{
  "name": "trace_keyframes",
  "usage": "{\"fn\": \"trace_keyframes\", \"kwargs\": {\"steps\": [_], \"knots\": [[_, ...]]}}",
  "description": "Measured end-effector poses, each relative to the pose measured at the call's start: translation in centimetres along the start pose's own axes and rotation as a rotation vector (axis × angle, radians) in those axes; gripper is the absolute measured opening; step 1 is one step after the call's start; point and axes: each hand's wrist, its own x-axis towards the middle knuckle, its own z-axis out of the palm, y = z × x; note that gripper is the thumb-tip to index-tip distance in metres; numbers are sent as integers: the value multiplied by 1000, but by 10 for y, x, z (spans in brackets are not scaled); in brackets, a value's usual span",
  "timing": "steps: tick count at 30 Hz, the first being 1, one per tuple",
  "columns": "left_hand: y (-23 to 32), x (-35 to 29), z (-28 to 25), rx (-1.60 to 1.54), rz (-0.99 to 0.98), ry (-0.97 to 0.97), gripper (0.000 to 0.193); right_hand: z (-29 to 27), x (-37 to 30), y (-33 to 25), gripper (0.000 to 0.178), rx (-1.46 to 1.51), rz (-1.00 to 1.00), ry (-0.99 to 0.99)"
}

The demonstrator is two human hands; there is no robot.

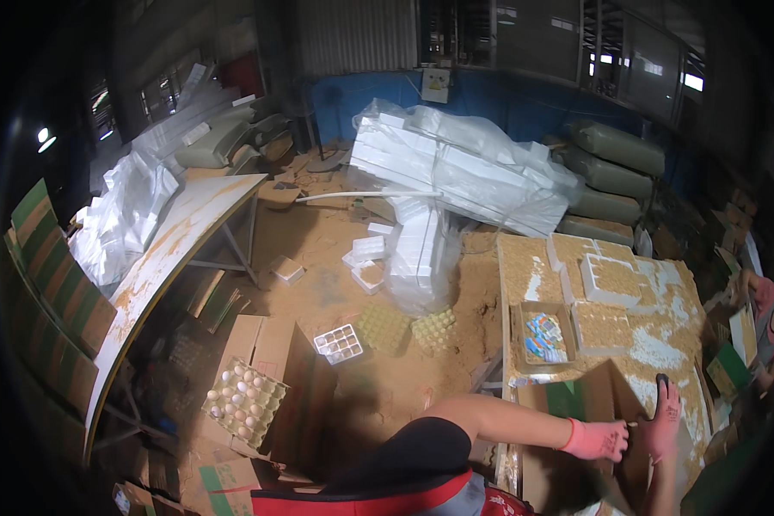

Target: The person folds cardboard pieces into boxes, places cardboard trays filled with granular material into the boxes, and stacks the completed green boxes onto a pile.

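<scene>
Both my hands wear pink gloves and are over an open cardboard box (545,464) on the right-hand table. My left hand (600,439) reaches in from the left with its fingers curled; what they hold, if anything, is hidden. Just to its right, my right hand (662,423) lies along the box's right side, fingers stretched out and pointing away from me, thumb toward the left hand. Dark patches show on its fingertips. A green-striped flap (566,398) stands up at the box's far side.
Sawdust-like grains cover the table (525,258), which bears white foam trays (611,280) and a small carton of colourful packets (543,335). An egg tray (246,404) rests on a carton at left. Wrapped white foam blocks (464,163) lie behind. Another person (770,322) works at far right.
</scene>
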Motion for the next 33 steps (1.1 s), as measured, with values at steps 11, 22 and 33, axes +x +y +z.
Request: {"fn": "trace_keyframes", "kwargs": {"steps": [11, 22, 33], "knots": [[-114, -80, -113, -374, -303, -666, 36, 133, -47, 174, 45, -329, 202, -242], [-105, -53, -5, 8, -93, -357, 45, -15, 8, -78, 38, 8, 505, -82], [-131, -7, -98, -297, -257, -292, 80, 109, -16, -74, 54, 310, 947, 582]]}}
